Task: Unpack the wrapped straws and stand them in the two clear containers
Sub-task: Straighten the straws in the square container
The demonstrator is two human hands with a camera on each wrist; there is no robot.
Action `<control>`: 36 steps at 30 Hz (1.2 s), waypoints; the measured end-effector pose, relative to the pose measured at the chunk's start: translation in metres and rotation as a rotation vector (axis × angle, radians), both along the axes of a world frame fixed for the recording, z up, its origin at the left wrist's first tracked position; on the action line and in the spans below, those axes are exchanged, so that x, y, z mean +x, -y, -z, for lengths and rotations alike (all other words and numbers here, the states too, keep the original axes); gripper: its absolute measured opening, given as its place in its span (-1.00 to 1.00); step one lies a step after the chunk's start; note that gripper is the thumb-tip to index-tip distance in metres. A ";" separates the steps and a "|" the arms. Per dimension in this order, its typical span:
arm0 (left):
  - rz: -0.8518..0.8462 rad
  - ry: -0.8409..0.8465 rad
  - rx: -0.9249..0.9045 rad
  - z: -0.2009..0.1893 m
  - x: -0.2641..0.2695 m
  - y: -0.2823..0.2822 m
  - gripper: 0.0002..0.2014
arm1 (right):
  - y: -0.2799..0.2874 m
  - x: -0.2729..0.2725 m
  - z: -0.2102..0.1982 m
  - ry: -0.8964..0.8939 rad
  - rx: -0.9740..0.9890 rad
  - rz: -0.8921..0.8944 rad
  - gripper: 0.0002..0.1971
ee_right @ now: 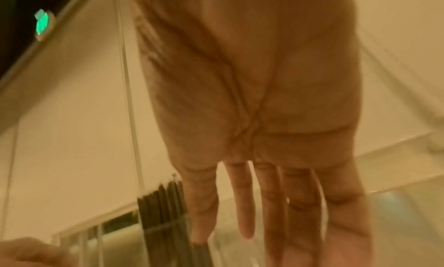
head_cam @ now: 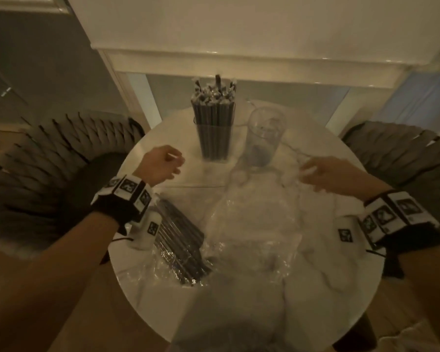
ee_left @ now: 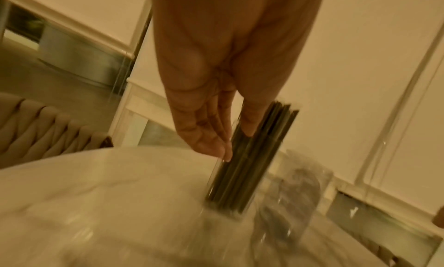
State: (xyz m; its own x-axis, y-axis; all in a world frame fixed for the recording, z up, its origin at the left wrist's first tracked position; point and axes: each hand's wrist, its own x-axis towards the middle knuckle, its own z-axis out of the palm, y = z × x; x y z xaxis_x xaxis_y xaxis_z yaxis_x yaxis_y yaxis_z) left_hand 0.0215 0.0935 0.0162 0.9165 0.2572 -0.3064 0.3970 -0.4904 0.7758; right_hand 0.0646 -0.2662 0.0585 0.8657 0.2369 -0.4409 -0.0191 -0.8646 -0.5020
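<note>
Round marble desk (head_cam: 315,288), dim warm light. Left container (head_cam: 215,141) stands at the far middle, packed with upright dark straws (head_cam: 213,110). Right container (head_cam: 264,138) just beside it, holding no straws. Loose clear wrapping (head_cam: 252,224) sprawls over the desk centre. A bundle of dark straws still in wrap (head_cam: 178,235) lies near the left wrist. Left hand (head_cam: 160,163) hovers beside the full container, fingers relaxed, holding nothing. Right hand (head_cam: 328,175) hovers right of the other container, fingers spread straight, nothing gripped. Woven chairs (head_cam: 48,161) flank both sides.
</note>
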 end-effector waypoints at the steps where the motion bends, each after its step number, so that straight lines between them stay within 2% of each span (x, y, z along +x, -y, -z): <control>1: -0.014 0.044 0.000 -0.007 0.016 0.000 -0.72 | -0.016 0.009 -0.006 0.042 0.106 -0.001 -0.68; 2: -0.020 0.087 -0.005 -0.013 0.033 0.002 -0.63 | -0.034 0.018 -0.009 0.068 0.210 0.000 -0.68; 4: 0.005 0.135 0.008 -0.025 0.063 0.010 -0.39 | -0.072 0.036 -0.011 0.130 0.336 -0.007 -0.56; 7: 0.090 0.161 0.087 -0.031 0.108 0.015 0.04 | -0.128 0.071 -0.008 0.195 0.349 -0.024 -0.18; 9: 0.193 0.175 0.217 -0.031 0.128 0.013 0.18 | -0.154 0.096 -0.003 0.146 0.425 0.023 0.03; 10: 0.238 0.174 0.224 -0.030 0.136 0.011 0.18 | -0.162 0.108 -0.002 0.140 0.435 0.018 0.05; 11: 0.260 0.171 0.187 -0.028 0.144 0.007 0.12 | -0.168 0.121 0.000 0.157 0.428 -0.009 -0.03; 14: 0.298 0.184 0.149 -0.036 0.153 0.000 -0.33 | -0.174 0.152 -0.012 0.223 0.403 -0.130 -0.44; 17: 0.247 0.273 0.046 -0.050 0.153 -0.009 -0.51 | -0.170 0.171 -0.032 0.233 0.522 -0.177 -0.61; 18: 0.216 0.297 -0.009 -0.055 0.151 -0.011 -0.51 | -0.166 0.175 -0.035 0.221 0.550 -0.188 -0.63; 20: 0.152 0.301 -0.164 -0.057 0.147 -0.016 -0.35 | -0.158 0.176 -0.037 0.176 0.538 -0.218 -0.59; 22: 0.122 0.265 -0.263 -0.052 0.141 -0.020 -0.13 | -0.147 0.176 -0.030 0.138 0.500 -0.174 -0.38; 24: 0.141 0.205 -0.221 -0.042 0.134 -0.024 0.01 | -0.139 0.173 -0.022 0.073 0.486 -0.133 -0.18; 27: 0.225 0.101 -0.061 -0.021 0.129 -0.020 0.21 | -0.142 0.161 -0.011 -0.031 0.458 -0.220 0.03; 28: 0.252 0.113 -0.068 -0.014 0.131 -0.015 0.24 | -0.148 0.157 -0.007 -0.029 0.452 -0.251 0.06; 30: 0.306 0.196 -0.218 -0.003 0.140 -0.005 0.25 | -0.162 0.155 0.000 0.030 0.469 -0.256 -0.04; 32: 0.294 0.267 -0.301 -0.003 0.151 0.004 0.13 | -0.172 0.163 0.003 0.123 0.485 -0.223 -0.29; 34: 0.167 0.345 -0.288 -0.004 0.159 0.012 -0.07 | -0.177 0.175 0.002 0.219 0.471 -0.205 -0.45; 36: 0.000 0.446 -0.217 0.003 0.161 0.020 -0.15 | -0.177 0.185 -0.001 0.254 0.514 -0.186 -0.53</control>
State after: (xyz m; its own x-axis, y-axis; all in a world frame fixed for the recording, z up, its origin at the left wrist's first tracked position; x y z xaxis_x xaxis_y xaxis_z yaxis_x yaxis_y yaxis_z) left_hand 0.1828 0.0735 0.0137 0.9704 0.2315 0.0695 0.0030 -0.2990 0.9543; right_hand 0.2494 -0.0887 0.0595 0.8526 0.5224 -0.0144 0.2848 -0.4876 -0.8253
